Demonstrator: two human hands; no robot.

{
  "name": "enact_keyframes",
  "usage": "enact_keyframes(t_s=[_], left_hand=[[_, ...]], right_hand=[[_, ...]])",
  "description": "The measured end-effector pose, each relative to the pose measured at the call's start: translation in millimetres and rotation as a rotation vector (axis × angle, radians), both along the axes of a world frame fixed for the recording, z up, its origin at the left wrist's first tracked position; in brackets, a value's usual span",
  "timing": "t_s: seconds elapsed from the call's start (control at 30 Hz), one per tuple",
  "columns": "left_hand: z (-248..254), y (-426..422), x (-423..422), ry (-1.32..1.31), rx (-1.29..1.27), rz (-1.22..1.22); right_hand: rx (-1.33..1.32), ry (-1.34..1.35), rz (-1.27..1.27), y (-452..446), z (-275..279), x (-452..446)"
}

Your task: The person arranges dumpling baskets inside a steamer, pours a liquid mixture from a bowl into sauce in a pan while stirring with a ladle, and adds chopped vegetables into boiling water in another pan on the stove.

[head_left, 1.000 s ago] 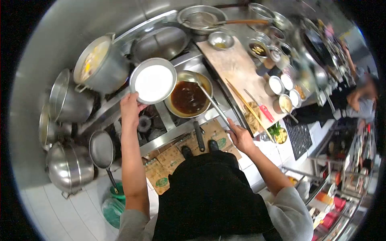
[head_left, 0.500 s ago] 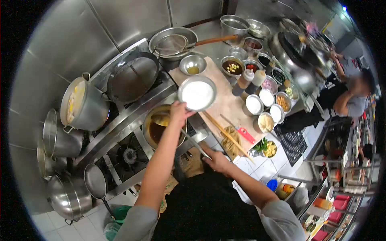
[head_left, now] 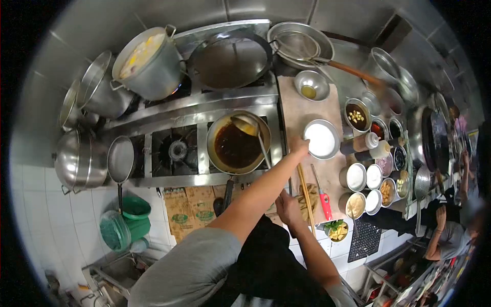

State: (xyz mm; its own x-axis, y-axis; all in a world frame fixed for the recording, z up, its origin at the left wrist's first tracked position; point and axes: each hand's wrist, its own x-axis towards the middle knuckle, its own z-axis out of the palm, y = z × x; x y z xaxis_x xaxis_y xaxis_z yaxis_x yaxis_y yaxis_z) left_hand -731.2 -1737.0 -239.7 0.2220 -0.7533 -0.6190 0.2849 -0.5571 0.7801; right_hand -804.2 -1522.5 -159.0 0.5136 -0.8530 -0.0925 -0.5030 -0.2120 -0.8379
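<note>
My left hand (head_left: pixel 299 147) grips the near left rim of a metal bowl (head_left: pixel 321 139) of white contents, which is over the brown board (head_left: pixel 294 115); I cannot tell whether it rests there. My right hand (head_left: pixel 290 210) is closed around the handle of a ladle (head_left: pixel 245 125), low by my apron. The ladle's head sits in a pan (head_left: pixel 210 146) of dark brown sauce on the stove; my left forearm hides part of its handle. Below the bowl lie wooden chopsticks (head_left: pixel 306 197) and a red-handled lighter (head_left: pixel 325 202).
A wok (head_left: pixel 230 64) and a stockpot (head_left: pixel 153 77) stand on the back burners. A small frying pan (head_left: pixel 121 158) is at the left. Squeeze bottles (head_left: pixel 365 142) and several ingredient containers (head_left: pixel 356 176) crowd the right side. A person (head_left: pixel 450 230) stands beyond.
My view has turned, bringing the stove and the sauce pan into fuller sight. The bowl in my left hand has moved right, away from the stove. My right hand still holds the ladle.
</note>
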Motion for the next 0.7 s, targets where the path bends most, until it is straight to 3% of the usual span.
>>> enact_keyframes(t_s=[0.03,0.1,0.13,0.17,0.2,0.23,0.27,0.33,0.43,0.53,0.63,0.7], left_hand=[[14.0,3.5,2.7,0.058,0.043,-0.021],[45.5,25.2,7.8,-0.375,-0.067,-0.18],[63.1,40.4,12.0,-0.594,-0.12,-0.258],[79.8,64.3,21.2,-0.668,-0.352,-0.236],[93.2,96.2,34.2,-0.736,-0.584,-0.217],[102.2,125.5,50.9,-0.526,-0.659,-0.204],[113.1,154.8,71.7,-0.312,-0.731,-0.19],[164.1,220.2,128.0,-0.054,-0.475,-0.159],[135.1,298.5,205.4,-0.168,-0.36,0.122],[47.7,369.8,274.6,-0.268,-0.104,0.234],[26.3,403.5,300.4,-0.191,0.035,0.081],[27.9,409.2,303.4,-0.182,-0.016,0.001]], right_hand=[[0.024,0.048,0.018,-8.2,-0.3,0.0],[0.028,0.097,0.033,-10.3,-4.8,2.3],[0.14,0.054,0.023,-7.7,-8.1,4.3],[0.251,0.01,0.009,-2.5,-10.8,6.5],[0.622,-0.086,-0.029,-3.2,14.8,13.8],[0.971,-0.137,-0.128,-4.3,41.0,21.4],[1.13,-0.3,-0.157,-7.5,37.3,21.2],[1.433,-0.639,-0.221,-13.7,24.3,9.9],[1.278,-0.468,-0.23,-10.7,62.3,14.9],[0.956,-0.276,-0.212,0.9,95.1,15.1],[0.712,-0.139,-0.251,14.2,131.5,24.7],[0.578,-0.098,-0.265,24.8,147.5,32.5]])
